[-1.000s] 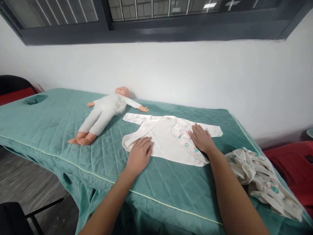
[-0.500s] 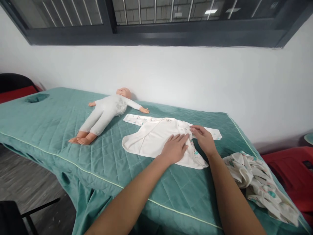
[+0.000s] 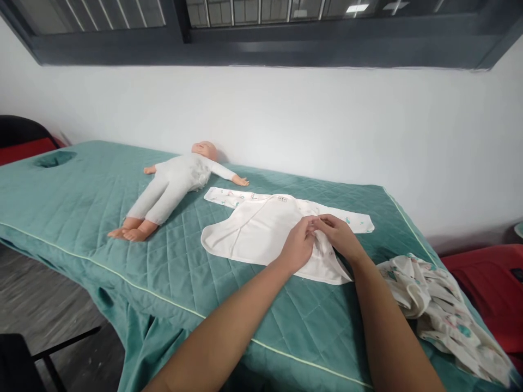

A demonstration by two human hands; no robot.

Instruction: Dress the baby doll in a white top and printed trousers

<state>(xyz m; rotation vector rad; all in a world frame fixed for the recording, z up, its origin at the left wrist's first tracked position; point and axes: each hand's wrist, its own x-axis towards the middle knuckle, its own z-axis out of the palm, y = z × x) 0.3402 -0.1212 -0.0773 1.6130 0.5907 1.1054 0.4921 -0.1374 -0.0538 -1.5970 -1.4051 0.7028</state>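
A white baby shirt (image 3: 253, 234) with printed sleeves lies spread out, its front panel laid across. My left hand (image 3: 300, 243) and my right hand (image 3: 337, 234) meet over the shirt's right side, fingertips pinched together on the cloth there. The exact bit of fabric between the fingers is hidden by the fingers. Beyond the shirt's left sleeve a baby doll (image 3: 169, 182) in a white cloth body lies on its back, one arm reaching toward that sleeve.
A green quilted bed cover (image 3: 163, 277) with a pale piped edge lies beneath everything. Crumpled printed baby clothes (image 3: 445, 316) sit beside my right forearm. A red case (image 3: 490, 288) stands beyond the right edge, and a white wall with a barred window rises behind.
My left hand has gone from lying flat on the shirt to pinching beside my right hand. The shirt's right side is now drawn up between the fingers.
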